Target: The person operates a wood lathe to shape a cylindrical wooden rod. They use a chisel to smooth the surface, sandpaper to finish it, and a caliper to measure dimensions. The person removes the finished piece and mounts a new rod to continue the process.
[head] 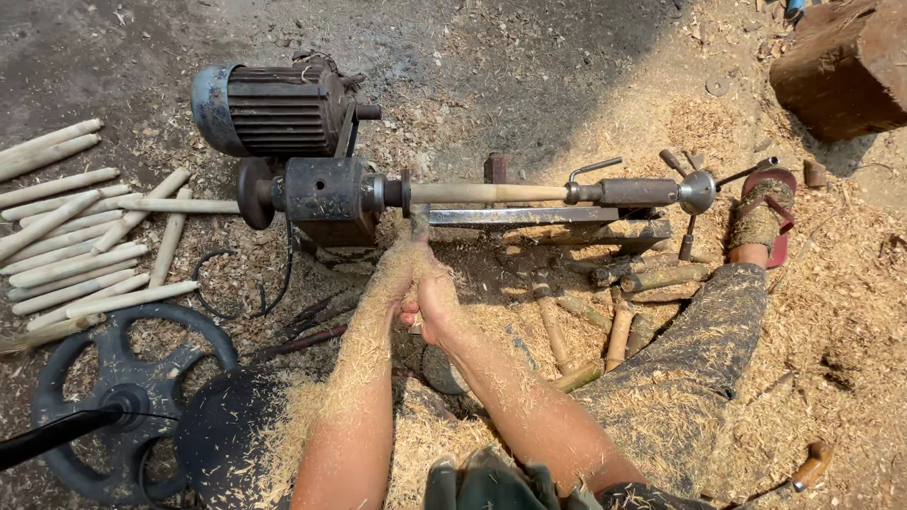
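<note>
Pale round wooden spindle (487,193) sits clamped level in the small floor lathe (331,198), between headstock and tailstock. Both hands, left hand (392,274) and right hand (436,293), are clenched together on a shaving-covered tool, its tip near the headstock end. Peeled sticks (76,236) lie beyond the headstock, leaving open sawdust behind the lathe.

We find open ground far beyond the lathe (472,203), bare dirt up to the wooden block (841,66) at far right. On the left, the electric motor (274,109) and headstock (326,198) wall off the spindle's (487,193) end; peeled sticks (76,236) crowd the ground past them. Near left, a black wheel (118,397) blocks the way. To the right, the tailstock (652,192), cut billets (614,302) and our outstretched leg (699,349) close the approach.
</note>
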